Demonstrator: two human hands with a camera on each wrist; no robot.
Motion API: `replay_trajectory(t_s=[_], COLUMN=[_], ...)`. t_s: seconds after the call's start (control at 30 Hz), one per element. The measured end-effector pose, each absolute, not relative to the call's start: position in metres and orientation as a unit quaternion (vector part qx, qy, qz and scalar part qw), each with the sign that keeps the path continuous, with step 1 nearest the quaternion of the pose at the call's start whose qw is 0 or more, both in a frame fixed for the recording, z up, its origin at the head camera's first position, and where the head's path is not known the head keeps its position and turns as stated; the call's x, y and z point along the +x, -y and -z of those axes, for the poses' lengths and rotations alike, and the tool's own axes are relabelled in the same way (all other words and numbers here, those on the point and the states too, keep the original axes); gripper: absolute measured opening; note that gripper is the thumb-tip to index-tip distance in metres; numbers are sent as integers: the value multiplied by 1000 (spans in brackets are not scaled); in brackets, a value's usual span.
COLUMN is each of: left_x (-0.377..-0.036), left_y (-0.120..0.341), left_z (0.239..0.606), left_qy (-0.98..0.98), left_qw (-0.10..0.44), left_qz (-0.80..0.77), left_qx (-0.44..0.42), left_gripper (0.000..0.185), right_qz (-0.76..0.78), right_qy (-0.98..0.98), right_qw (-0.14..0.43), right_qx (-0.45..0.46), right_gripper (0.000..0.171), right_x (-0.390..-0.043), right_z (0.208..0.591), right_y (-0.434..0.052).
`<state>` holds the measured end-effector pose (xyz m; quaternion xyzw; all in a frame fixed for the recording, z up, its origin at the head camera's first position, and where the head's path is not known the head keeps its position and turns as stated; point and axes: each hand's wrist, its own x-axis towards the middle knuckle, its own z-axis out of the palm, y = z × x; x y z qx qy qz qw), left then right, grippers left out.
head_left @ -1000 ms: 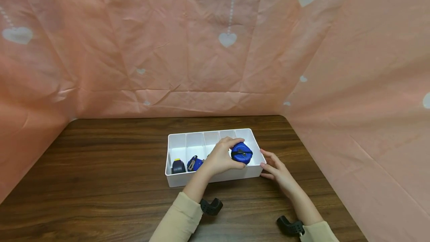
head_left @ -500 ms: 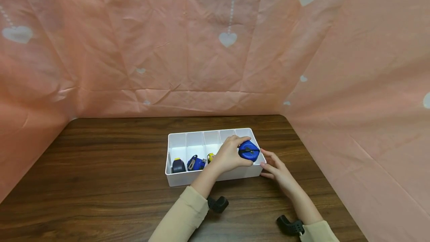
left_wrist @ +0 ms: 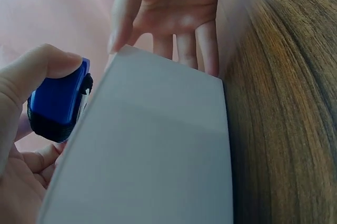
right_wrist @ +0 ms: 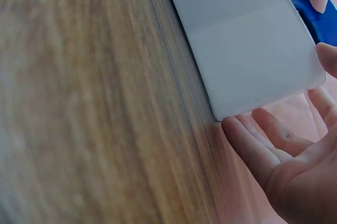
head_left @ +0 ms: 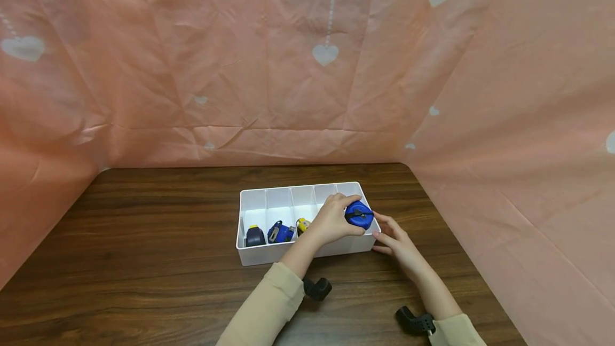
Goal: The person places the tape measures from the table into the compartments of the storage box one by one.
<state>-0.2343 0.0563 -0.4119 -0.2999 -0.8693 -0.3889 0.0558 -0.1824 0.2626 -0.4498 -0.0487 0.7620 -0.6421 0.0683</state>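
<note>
My left hand [head_left: 332, 221] grips a round blue tape measure [head_left: 359, 215] with a black strap, thumb on one side and fingers on the other. It is held over the right end compartment of a white divided tray [head_left: 307, 251]. In the left wrist view, the tape measure [left_wrist: 55, 100] appears just beyond the tray's front wall, near its rim. My right hand [head_left: 397, 244] touches the tray's right end near the front corner, its fingers fairly straight against the wall. In the right wrist view, only part of the tape measure [right_wrist: 320, 22] shows behind the tray.
Other compartments hold a dark tape measure with a yellow top [head_left: 255, 236], a blue one with a metal clip [head_left: 281, 233] and a yellow item [head_left: 302, 225], partly hidden by my left arm. Pink cloth [head_left: 269, 95] hangs behind the wooden table [head_left: 144, 239].
My left hand has carried the blue tape measure rightward to the tray's right end, uncovering the yellow item. The right hand and the tray stay in place.
</note>
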Motion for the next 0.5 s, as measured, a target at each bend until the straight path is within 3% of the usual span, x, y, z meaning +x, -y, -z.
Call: replay_trajectory(t_s=[0.5], left_x=[-236], left_y=[-63], left_z=[418], left_qy=[888], left_qw=[60], left_qz=[340], left_qx=[-305], left_gripper=[77], right_qz=[642], right_qy=[-761], right_qw=[63], right_qx=[-62], right_gripper=[55], right_x=[-181], right_z=[451], right_y=[-263])
